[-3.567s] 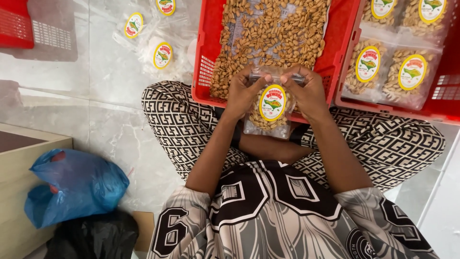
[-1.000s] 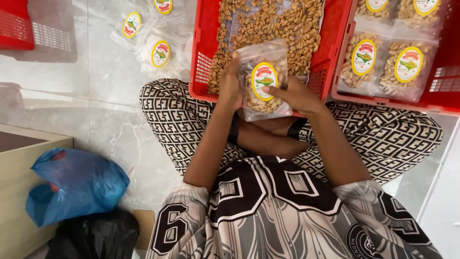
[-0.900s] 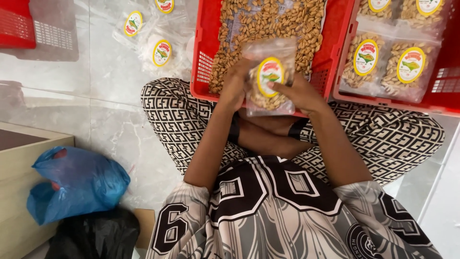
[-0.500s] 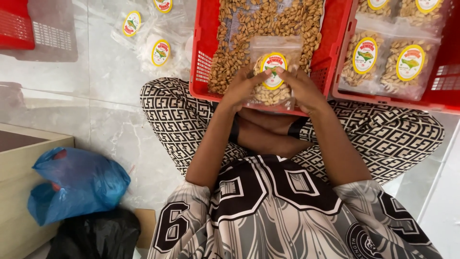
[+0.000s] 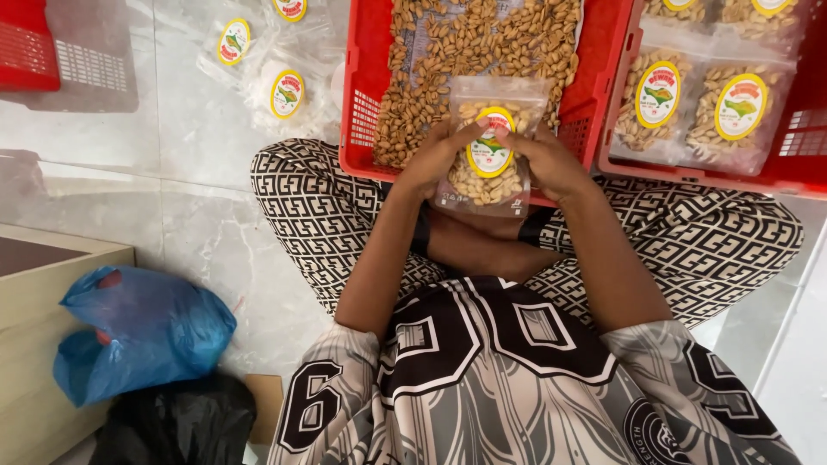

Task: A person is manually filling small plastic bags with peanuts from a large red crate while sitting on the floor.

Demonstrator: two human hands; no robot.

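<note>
I hold a clear plastic pouch of nuts (image 5: 488,181) with an oval yellow label upright between both hands, over the near rim of a red crate (image 5: 366,103). My left hand (image 5: 435,159) grips its left side, thumb on the label. My right hand (image 5: 544,159) grips its right side. The crate behind it is full of loose nuts (image 5: 469,43).
A second red crate (image 5: 788,172) on the right holds several filled labelled pouches (image 5: 659,103). Empty labelled pouches (image 5: 284,77) lie on the marble floor at upper left. A blue plastic bag (image 5: 142,340), a black bag (image 5: 172,422) and a wooden box (image 5: 34,258) sit at lower left.
A second ago the pouch was tilted, held mostly by my left hand with right fingers on it. Now it is upright and lower, gripped on both sides.
</note>
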